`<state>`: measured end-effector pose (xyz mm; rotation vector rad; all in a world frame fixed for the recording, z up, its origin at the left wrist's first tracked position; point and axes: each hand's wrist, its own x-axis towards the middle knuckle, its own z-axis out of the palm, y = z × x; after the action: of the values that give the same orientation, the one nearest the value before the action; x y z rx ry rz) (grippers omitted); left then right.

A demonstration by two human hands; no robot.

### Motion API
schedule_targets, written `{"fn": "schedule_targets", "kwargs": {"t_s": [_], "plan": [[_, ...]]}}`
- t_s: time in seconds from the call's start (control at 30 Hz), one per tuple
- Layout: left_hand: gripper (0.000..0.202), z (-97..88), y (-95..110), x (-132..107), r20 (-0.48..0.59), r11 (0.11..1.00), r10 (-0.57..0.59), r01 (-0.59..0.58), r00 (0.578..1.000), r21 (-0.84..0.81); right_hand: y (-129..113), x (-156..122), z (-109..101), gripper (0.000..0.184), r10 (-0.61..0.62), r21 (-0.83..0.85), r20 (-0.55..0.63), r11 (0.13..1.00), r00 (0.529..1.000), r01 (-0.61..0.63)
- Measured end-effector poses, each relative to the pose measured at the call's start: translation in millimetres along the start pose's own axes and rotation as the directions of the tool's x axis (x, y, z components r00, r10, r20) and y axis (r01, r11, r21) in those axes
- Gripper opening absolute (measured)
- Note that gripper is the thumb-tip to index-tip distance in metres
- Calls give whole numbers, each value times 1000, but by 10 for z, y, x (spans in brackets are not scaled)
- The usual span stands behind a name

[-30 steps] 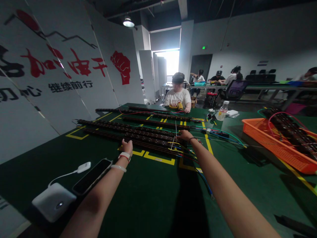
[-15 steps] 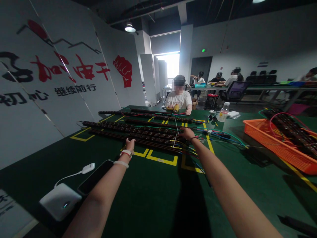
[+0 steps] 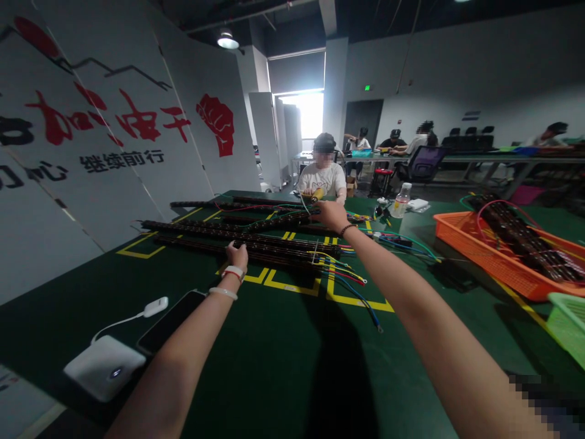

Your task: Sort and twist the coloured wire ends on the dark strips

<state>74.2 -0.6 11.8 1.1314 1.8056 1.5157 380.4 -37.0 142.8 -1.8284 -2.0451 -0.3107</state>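
Note:
Several long dark strips (image 3: pixel 237 241) with coloured wires at their right ends lie across the green table (image 3: pixel 274 353) over yellow floor-tape marks. My left hand (image 3: pixel 236 255) rests closed on the nearest strip's middle. My right hand (image 3: pixel 329 214) is stretched farther out and grips one strip (image 3: pixel 278 221), which is lifted at an angle above the others. Red, blue, yellow and green wire ends (image 3: pixel 351 283) trail toward me from the bundle.
A phone (image 3: pixel 171 320), a white power bank (image 3: pixel 104 374) and a white plug (image 3: pixel 155 306) lie at left. An orange basket (image 3: pixel 493 259) holds more strips at right, with a green basket (image 3: pixel 569 323) nearer. A person sits across the table; a bottle (image 3: pixel 401 202) stands nearby.
My right hand has moved farther away and upward, raising one strip's end off the pile. My left hand has shifted slightly forward onto the near strip. The view has turned a little right.

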Motion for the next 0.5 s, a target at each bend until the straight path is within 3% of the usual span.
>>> {"fn": "schedule_targets", "kwargs": {"t_s": [0.1,0.17,0.27,0.37,0.5], "plan": [[34,186,181,-95,154,928,-146,189,977,-322,-251,-154,-154,44,-118,-53,-79,992,990,114],[34,309,298,-152,297,819,-229,349,927,-456,-408,-280,-224,40,-169,-71,-116,984,979,162],[52,452,475,-190,449,633,-289,520,846,-573,-569,-433,-311,35,-201,-79,-159,979,967,190],[58,524,673,-172,504,459,-287,579,814,-673,-613,-513,-430,33,-173,-39,-218,985,961,168],[55,479,916,-171,490,295,-203,530,848,-795,-575,-633,-646,37,-86,72,-292,991,952,111]]}}
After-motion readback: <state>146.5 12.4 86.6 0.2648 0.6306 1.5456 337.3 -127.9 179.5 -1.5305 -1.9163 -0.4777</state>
